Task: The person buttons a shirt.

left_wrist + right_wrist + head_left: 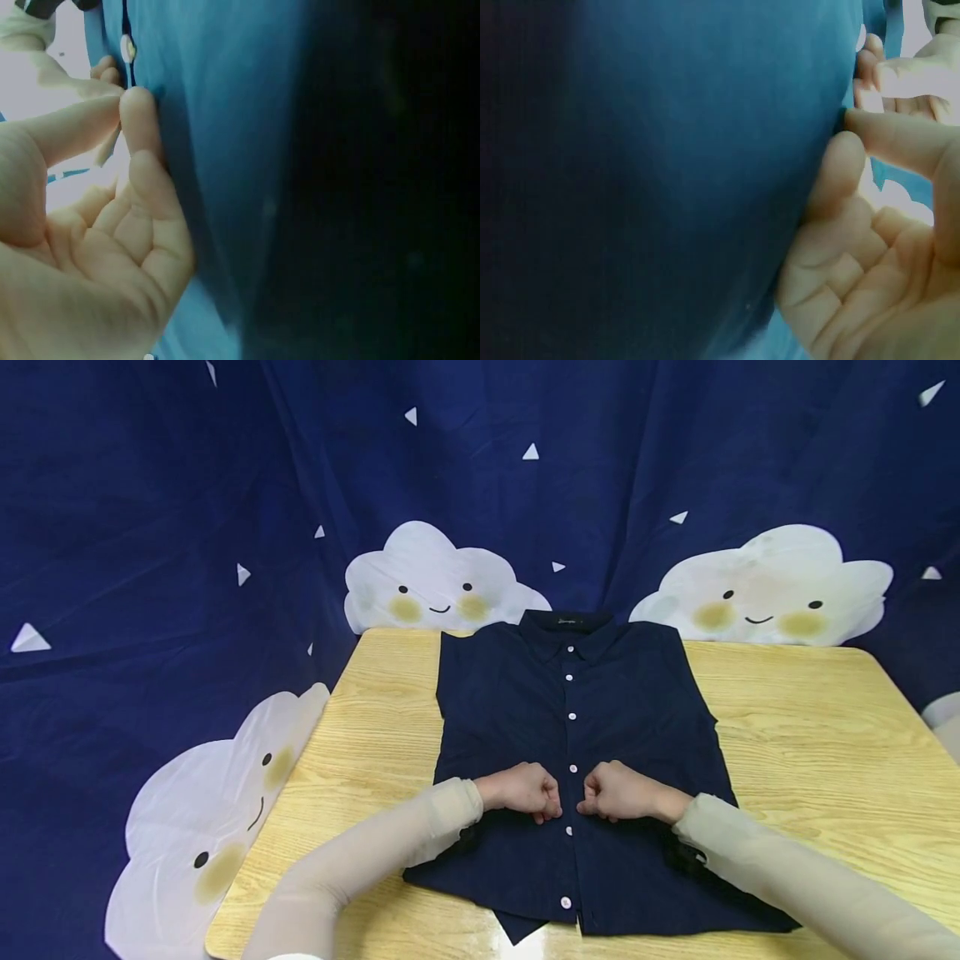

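Observation:
A navy sleeveless button-up shirt (510,693) lies front side up, its collar at the far end and a row of white buttons down the middle. To the left of the button row, my left hand (528,792) pinches the shirt front with thumb and forefinger, the other fingers curled. Across the placket, my right hand (618,792) pinches the cloth in the same way, its knuckles facing the left hand. The left wrist view has a button (127,49) just above the left fingertips. In the right wrist view, thumb and forefinger meet at the cloth's edge.
The shirt lies on a light wooden table (382,693) with rounded corners. Behind and to the left hangs a dark blue curtain (465,460) printed with smiling clouds and white triangles. A dark point of cloth (519,927) pokes out below the shirt's near hem.

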`<move>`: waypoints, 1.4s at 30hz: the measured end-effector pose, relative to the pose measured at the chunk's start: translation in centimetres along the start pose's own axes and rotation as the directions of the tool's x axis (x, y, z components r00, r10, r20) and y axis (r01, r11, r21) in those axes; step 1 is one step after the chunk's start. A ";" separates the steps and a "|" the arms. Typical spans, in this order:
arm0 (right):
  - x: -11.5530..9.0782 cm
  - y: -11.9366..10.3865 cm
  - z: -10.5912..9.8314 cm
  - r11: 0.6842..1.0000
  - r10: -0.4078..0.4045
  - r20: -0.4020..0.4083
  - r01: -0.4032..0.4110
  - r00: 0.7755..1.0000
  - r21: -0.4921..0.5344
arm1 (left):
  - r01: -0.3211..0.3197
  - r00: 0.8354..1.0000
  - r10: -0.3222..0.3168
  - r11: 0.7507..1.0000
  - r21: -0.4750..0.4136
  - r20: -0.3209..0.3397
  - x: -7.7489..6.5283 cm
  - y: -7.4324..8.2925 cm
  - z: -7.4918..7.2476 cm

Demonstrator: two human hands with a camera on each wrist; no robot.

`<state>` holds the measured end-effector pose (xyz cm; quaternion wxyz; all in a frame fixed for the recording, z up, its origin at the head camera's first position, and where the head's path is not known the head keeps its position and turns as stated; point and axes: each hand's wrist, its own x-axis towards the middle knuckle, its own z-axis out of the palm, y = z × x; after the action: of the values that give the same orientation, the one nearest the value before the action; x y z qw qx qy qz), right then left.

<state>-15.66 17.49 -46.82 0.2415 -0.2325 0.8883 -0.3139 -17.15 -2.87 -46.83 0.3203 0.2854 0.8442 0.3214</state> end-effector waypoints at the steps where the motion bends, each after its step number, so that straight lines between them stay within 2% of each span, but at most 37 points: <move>1: -0.1 -0.1 0.1 1.000 0.006 0.006 -0.006 1.000 -0.006 | -0.013 1.000 0.013 1.000 0.015 0.003 -0.1 0.1 0.1; 9: -0.7 -1.1 1.1 0.992 0.019 0.047 -0.013 0.999 -0.125 | -0.072 0.997 0.070 0.992 0.106 0.024 -0.6 0.7 0.7; 16: -1.0 -1.9 1.6 0.985 0.067 0.084 -0.052 0.994 -0.165 | -0.103 0.994 0.094 0.984 0.148 0.062 -0.4 0.9 1.2; 26: -1.1 -2.6 2.2 0.951 0.094 0.060 -0.072 0.994 -0.301 | -0.114 0.992 0.124 0.966 0.233 -0.029 -0.3 1.0 2.0; 32: -1.3 -2.8 2.1 0.957 0.081 0.088 -0.053 0.993 -0.286 | -0.082 0.993 0.101 0.961 0.263 -0.062 -0.4 1.3 2.2; 42: -1.7 -3.2 1.7 0.990 0.108 0.144 -0.093 0.984 -0.104 | -0.057 0.991 0.090 0.951 0.304 -0.095 -0.5 1.2 2.8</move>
<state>-12.58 15.49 -45.39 0.3112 -0.2217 0.8925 -0.2396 -14.44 -1.48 -47.46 0.2152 0.3445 0.8879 0.2160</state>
